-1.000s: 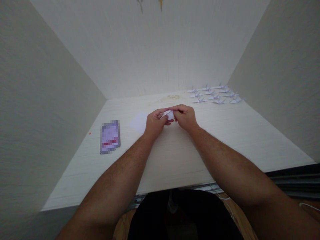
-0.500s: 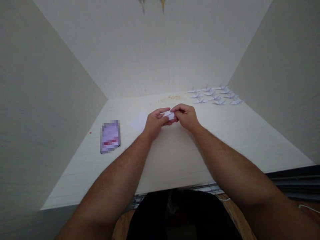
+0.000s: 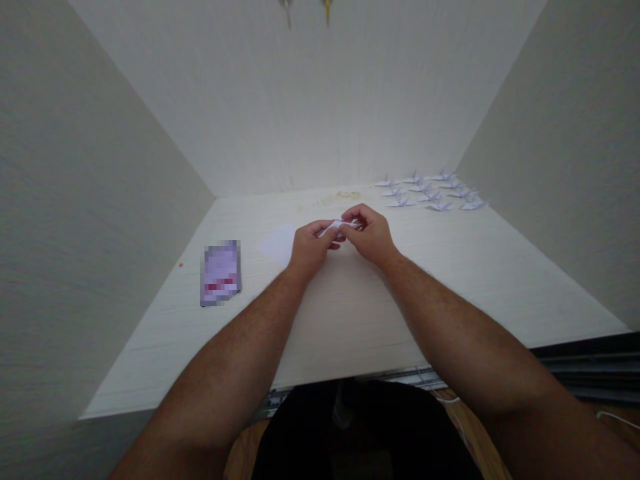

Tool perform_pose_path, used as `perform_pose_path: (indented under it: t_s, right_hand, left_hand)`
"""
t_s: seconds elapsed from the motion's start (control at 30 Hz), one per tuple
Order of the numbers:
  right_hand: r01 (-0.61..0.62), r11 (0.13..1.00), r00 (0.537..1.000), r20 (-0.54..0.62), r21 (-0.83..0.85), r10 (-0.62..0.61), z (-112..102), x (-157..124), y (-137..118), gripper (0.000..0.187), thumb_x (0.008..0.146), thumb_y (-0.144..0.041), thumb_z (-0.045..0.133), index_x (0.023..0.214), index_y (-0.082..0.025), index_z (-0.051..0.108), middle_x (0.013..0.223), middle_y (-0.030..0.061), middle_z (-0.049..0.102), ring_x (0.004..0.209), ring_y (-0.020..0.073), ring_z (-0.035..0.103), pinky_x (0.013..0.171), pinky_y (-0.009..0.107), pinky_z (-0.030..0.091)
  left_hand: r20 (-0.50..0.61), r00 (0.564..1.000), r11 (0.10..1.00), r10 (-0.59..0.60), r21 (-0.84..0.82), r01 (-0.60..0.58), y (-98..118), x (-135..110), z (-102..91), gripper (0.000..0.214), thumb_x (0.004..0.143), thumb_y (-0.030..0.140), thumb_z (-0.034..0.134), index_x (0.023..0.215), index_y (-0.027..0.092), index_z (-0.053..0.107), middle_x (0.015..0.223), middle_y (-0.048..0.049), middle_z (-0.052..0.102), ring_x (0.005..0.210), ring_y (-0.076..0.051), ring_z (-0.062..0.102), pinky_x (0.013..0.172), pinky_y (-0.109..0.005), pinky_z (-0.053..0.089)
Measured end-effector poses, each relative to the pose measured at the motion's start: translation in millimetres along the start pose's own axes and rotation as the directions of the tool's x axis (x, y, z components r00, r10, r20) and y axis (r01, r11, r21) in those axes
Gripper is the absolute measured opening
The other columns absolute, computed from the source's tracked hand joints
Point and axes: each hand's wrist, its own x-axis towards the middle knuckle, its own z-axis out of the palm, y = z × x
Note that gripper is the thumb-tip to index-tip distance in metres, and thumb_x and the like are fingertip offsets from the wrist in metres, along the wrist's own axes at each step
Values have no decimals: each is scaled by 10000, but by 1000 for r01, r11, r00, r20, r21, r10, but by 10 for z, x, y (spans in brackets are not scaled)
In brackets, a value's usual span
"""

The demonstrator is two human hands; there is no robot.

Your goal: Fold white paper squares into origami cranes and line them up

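My left hand (image 3: pixel 310 245) and my right hand (image 3: pixel 369 235) meet over the middle of the white table (image 3: pixel 450 280). Both pinch a small folded piece of white paper (image 3: pixel 339 225) between their fingertips, just above the tabletop. Most of the paper is hidden by my fingers. A flat white paper sheet (image 3: pixel 278 244) lies on the table just left of my left hand.
Several folded paper cranes (image 3: pixel 431 192) stand in rows at the back right of the table. A purple packet (image 3: pixel 221 272) lies at the left. Walls close in the table on the left, back and right. A faint stain (image 3: pixel 340 196) marks the back.
My fingers have shifted slightly on the folded paper, and it now looks flatter and thinner between them. My arms stay where they were.
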Motion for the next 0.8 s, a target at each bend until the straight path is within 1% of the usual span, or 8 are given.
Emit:
perform_pose_path:
  t_s: [0.13,0.27,0.4,0.53,0.6,0.67,0.8]
  right_hand:
    - [46,998,999,1,-43,-46,13,-2,-4,105,738,-288,703,787,-202,668,756,-6,668,674,134,571,654,289,467]
    - [86,993,996,-29,-77,-89,23,14,40,56,748,-256,680,764,-204,665,752,-12,659,657,132,557,653,294,458]
    - [145,979,987,-43,-140,-153,14,35,75,26,761,-236,668,750,-213,663,774,-9,659,665,138,548,661,306,455]
    - [218,951,971,-50,-218,-235,6,50,93,14,766,-217,678,759,-227,670,802,2,674,794,177,584,745,337,471]
    - [246,944,965,-39,-222,-261,10,50,100,17,779,-216,676,767,-225,669,812,8,676,827,185,593,769,347,474]
    - [265,943,961,-22,-202,-275,17,46,101,26,790,-221,678,769,-218,665,809,12,669,813,182,596,761,346,476]
    - [260,949,964,-11,-179,-266,23,31,78,54,802,-234,685,765,-216,650,808,11,662,807,176,603,753,338,481]
  left_hand:
    - [-1,999,999,39,38,-39,5,-4,2,441,727,512,817,961,141,773,889,-93,781,768,-185,733,660,-290,604]
    - [10,998,997,54,57,-55,-9,2,-2,464,708,529,821,972,149,788,920,-91,788,777,-179,726,684,-293,612]
    - [11,995,990,97,99,-98,-47,18,-17,447,726,514,809,1011,169,803,943,-78,795,747,-162,709,704,-299,616]
    - [9,993,983,119,142,-119,-71,24,-31,409,757,485,796,1040,188,809,930,-64,798,722,-160,708,712,-307,617]
    - [4,993,981,120,151,-119,-63,18,-31,389,771,476,790,1037,194,811,938,-61,800,729,-162,713,712,-303,615]
    - [-1,993,981,120,151,-118,-44,8,-27,376,779,474,788,1033,198,813,957,-62,802,743,-166,721,722,-304,617]
    - [-6,993,986,118,117,-117,-8,-10,-13,381,776,485,792,1025,199,815,1007,-69,800,784,-179,736,759,-321,624]
